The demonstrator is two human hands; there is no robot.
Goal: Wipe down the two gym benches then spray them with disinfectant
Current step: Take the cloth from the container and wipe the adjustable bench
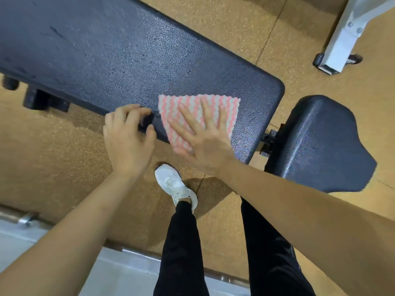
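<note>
Bench pad (128,50) near edge: my left hand (128,144) curls its fingers over it. At its three o'clock, my right hand (205,144) presses flat, fingers spread, on the pink-white zigzag cloth (226,107) by the pad's rounded end. Bare vinyl runs toward ten o'clock.

Two hands (128,139) (206,146), one cloth (192,107), two bench pads (128,60) (320,144), one shoe (174,184), one white frame (344,37).

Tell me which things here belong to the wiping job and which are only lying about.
Job: cloth, under the flat right hand; bench, its edge gripped by the left hand; seat pad.
Lying about: white frame; metal bar on the floor.
</note>
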